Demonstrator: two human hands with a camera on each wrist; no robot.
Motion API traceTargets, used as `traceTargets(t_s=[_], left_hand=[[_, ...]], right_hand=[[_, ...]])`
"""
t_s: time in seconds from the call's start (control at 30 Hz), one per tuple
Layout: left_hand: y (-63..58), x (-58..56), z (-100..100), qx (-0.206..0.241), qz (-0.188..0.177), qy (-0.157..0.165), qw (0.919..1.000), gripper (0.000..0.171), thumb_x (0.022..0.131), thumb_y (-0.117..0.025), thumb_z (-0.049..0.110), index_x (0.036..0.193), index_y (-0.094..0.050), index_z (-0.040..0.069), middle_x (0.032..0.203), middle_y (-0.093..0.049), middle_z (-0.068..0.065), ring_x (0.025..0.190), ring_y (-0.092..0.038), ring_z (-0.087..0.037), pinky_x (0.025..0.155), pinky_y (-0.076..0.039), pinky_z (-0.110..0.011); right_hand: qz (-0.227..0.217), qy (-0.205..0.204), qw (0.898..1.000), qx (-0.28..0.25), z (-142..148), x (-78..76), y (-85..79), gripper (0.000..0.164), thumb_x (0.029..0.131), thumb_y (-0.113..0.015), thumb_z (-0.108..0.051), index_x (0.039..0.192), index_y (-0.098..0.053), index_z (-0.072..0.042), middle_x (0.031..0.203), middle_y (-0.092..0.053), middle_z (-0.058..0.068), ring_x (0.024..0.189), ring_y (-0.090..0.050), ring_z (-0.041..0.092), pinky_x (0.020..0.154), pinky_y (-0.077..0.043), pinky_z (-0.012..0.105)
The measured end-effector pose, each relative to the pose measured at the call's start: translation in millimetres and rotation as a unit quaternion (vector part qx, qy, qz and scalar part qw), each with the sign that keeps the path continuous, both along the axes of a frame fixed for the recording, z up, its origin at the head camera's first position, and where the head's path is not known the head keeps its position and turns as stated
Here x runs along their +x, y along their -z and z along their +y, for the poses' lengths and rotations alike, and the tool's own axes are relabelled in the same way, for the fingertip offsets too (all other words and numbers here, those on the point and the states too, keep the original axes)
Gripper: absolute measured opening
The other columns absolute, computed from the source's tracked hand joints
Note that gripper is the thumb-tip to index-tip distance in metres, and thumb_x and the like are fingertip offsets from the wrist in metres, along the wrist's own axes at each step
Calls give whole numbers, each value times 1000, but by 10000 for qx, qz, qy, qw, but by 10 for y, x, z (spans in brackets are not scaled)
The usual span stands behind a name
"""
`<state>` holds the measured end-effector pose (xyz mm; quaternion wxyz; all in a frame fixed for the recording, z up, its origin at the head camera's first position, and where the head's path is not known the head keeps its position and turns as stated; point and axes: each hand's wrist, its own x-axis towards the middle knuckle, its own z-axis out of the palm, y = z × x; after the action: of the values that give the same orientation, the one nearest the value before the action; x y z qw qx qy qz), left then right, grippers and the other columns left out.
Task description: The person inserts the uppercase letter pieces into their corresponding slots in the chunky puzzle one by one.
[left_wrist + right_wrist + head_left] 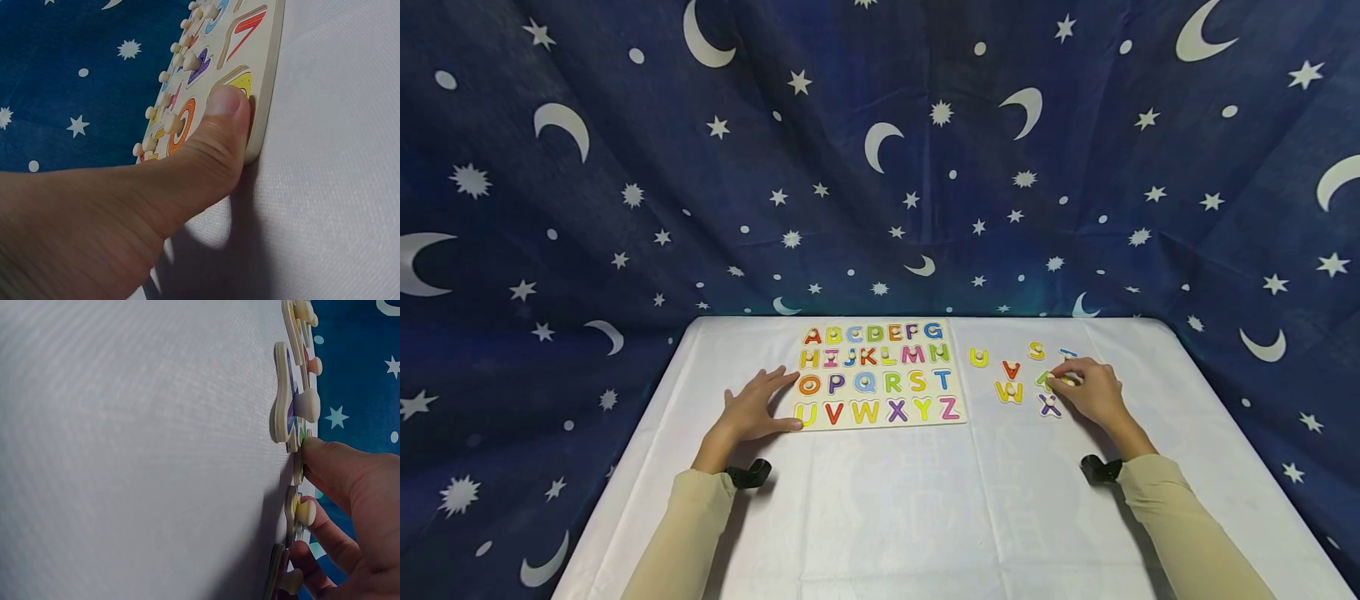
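A wooden alphabet board [880, 425] lies on the table, with knobbed letters in its upper rows and knobless coloured recesses in the lower ones. My left hand [758, 408] rests at its left edge, fingers spread; the thumb [228, 112] presses the corner by the yellow U recess. Over the loose pieces, my right hand [1093, 390] pinches a green letter piece [1042, 380] between thumb and forefinger. Just in front of it lies a purple X piece [1050, 407]. A yellow piece [292, 509] sits under the right fingers, mostly hidden from the head view.
Loose around the right hand are a yellow W [1008, 392], a red V [1011, 369], a yellow U [979, 357], a yellow S [1036, 350] and a partly covered blue piece [1067, 353]. A starry blue curtain [880, 208] hangs behind the white-covered table [895, 517].
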<state>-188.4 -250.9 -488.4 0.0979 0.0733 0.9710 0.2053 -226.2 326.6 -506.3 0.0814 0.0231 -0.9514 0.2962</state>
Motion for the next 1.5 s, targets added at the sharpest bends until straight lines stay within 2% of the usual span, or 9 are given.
traceTargets(t_s=[0.43,0.6,0.73,0.83,1.07,1.23,1.5], left_hand=[[-5,-12,-6,-30,-66,-3,10000,99,75,-88,52,157,-44,19,165,-32,-16,153,-19,-47,105,-4,-88],[-4,-6,12,-48,-83,-17,10000,99,75,-88,53,157,-44,19,165,-32,-16,153,-19,-46,105,-5,-88],[-10,7,16,-55,-85,-66,9999,99,75,-88,53,157,-44,19,165,-32,-16,153,-19,-46,106,-5,-87],[-14,16,16,-55,-76,-86,9999,98,75,-89,51,157,-45,19,165,-33,-16,153,-19,-46,106,-5,-87],[-14,15,19,-86,-63,-51,9999,98,76,-88,50,157,-44,19,165,-33,-16,153,-19,-46,106,-5,-87],[-21,19,18,-44,-85,-63,9999,99,75,-88,52,157,-44,18,165,-33,-17,153,-19,-46,106,-5,-87],[-34,17,18,-52,-95,-86,9999,99,75,-88,52,157,-44,18,165,-32,-17,153,-19,-46,106,-4,-87]], right_hand=[[79,19,9999,-93,-6,0,9,14,89,-80,-14,97,-78,-4,122,-66,29,109,-53,49,84,-34,67],[273,-42,9995,-168,-75,-11,-56,13,88,-80,-11,97,-78,-2,114,-69,26,108,-55,47,88,-34,68],[514,-244,9976,-387,-192,-53,-157,13,88,-80,-9,98,-77,-1,116,-68,25,111,-53,48,92,-33,69],[634,-472,9952,-579,-329,-85,-238,14,88,-79,-8,99,-78,-1,117,-68,24,110,-50,46,93,-33,64],[694,-967,9894,-830,-759,-161,-337,15,89,-79,-8,102,-78,-1,116,-69,20,114,-54,38,97,-34,54],[689,-1227,9859,-909,-1081,-191,-370,15,89,-80,-10,102,-79,-2,117,-69,19,113,-55,37,97,-35,52],[507,-1387,9830,-1087,-1552,-227,-358,17,87,-80,-11,102,-80,-3,120,-69,17,116,-51,36,97,-36,53]])
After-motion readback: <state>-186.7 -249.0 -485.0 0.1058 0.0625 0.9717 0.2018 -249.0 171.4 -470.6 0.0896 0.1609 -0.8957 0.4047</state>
